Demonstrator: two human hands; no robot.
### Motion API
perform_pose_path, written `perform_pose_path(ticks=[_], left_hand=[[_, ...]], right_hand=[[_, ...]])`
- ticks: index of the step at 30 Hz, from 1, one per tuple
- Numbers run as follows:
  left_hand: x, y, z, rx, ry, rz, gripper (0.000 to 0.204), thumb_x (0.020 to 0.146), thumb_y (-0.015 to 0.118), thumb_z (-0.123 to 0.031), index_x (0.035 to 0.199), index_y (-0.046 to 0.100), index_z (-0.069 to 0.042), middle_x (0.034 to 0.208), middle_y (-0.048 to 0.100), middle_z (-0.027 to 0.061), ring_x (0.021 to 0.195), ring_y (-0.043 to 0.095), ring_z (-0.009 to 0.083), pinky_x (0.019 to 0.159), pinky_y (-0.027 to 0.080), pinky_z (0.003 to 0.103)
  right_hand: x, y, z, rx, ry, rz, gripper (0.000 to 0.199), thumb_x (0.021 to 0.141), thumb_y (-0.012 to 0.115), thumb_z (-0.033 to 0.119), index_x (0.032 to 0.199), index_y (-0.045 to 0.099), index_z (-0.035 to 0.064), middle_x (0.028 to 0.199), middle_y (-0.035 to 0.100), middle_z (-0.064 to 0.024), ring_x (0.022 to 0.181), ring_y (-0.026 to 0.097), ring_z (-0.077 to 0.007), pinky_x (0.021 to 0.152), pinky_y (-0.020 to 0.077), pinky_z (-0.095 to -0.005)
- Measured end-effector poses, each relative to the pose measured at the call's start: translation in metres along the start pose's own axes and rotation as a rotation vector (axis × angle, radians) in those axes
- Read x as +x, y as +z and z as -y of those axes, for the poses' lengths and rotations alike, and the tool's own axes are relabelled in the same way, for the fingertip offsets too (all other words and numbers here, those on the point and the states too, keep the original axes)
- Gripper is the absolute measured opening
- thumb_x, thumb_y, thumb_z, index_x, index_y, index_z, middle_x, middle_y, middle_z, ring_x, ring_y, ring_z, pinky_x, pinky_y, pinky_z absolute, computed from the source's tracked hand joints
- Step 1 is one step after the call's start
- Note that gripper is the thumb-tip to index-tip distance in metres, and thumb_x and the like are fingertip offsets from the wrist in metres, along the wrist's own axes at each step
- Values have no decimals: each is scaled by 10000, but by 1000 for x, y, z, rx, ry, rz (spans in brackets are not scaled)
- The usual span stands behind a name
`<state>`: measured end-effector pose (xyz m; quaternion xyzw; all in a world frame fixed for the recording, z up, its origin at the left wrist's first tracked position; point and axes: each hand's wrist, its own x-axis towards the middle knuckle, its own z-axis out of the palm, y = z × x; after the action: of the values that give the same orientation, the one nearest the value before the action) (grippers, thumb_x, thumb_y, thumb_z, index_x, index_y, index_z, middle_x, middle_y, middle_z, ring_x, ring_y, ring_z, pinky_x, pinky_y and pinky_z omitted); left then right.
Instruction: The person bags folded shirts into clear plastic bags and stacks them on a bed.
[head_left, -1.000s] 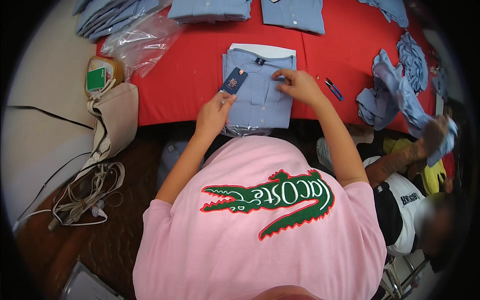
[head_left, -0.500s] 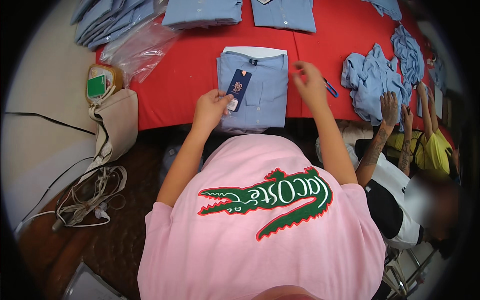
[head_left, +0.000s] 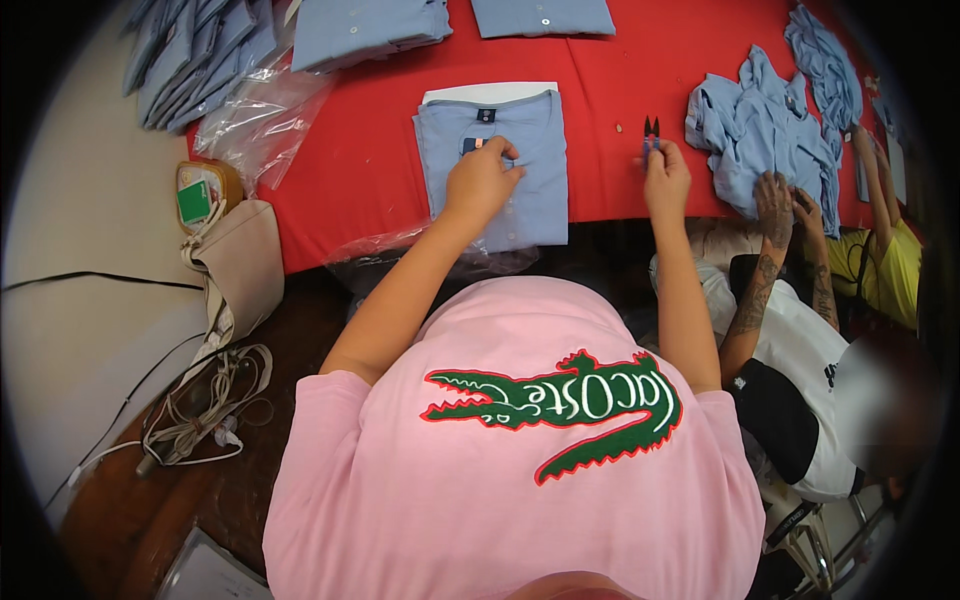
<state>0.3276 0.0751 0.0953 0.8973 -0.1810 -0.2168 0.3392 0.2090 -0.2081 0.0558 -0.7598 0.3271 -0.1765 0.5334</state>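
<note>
A folded light-blue shirt (head_left: 520, 170) lies on the red table (head_left: 350, 190) in front of me, on a white card. My left hand (head_left: 482, 182) rests on the shirt's chest and pinches a small dark-blue hang tag (head_left: 471, 146) against the fabric. To the right of the shirt, my right hand (head_left: 666, 180) is on the red cloth, fingers closed on a small pair of dark thread snips (head_left: 650, 130) whose tips point away from me.
Stacks of folded blue shirts (head_left: 365, 25) and clear plastic bags (head_left: 255, 115) lie at the back left. A beige bag (head_left: 245, 265) hangs off the table's left corner above cables (head_left: 205, 415) on the floor. At the right, a co-worker's hands (head_left: 785, 200) work a heap of blue shirts (head_left: 765, 130).
My right hand left the shirt, moved right and closed on the snips. My left hand brought the tag down from above the shirt onto its chest.
</note>
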Motion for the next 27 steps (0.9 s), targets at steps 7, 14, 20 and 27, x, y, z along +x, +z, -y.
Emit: perform_pose_path(ticks=[7,14,20,27], left_hand=[[6,-8,-4,-13,-25,92,265,848,823,-234,970,712,-26,690,703,85,663,702,220,633,514,368],[-13,-14,-8,-182,-214,123,325,905,808,-245,1082,743,19,684,702,58,556,609,117,534,454,308],[-3,11,13,-671,-267,200,269,966,763,-189,1109,729,36,659,664,-3,541,531,38,491,378,234],[-5,9,0,-390,-87,90,225,954,770,-185,1088,720,-11,625,644,23,532,573,79,501,403,279]], right_hand=[[-74,79,63,583,457,494,201,1017,647,160,1170,649,30,872,660,-22,657,537,-64,604,438,-229],[-72,96,52,292,455,441,280,939,763,143,1190,751,19,810,671,15,656,511,-38,583,403,-234],[-74,102,44,295,367,423,285,957,756,172,1217,747,55,802,662,9,566,452,-24,506,331,-202],[-69,110,42,224,337,338,234,914,798,208,1031,788,5,760,681,-21,664,577,-76,605,432,-250]])
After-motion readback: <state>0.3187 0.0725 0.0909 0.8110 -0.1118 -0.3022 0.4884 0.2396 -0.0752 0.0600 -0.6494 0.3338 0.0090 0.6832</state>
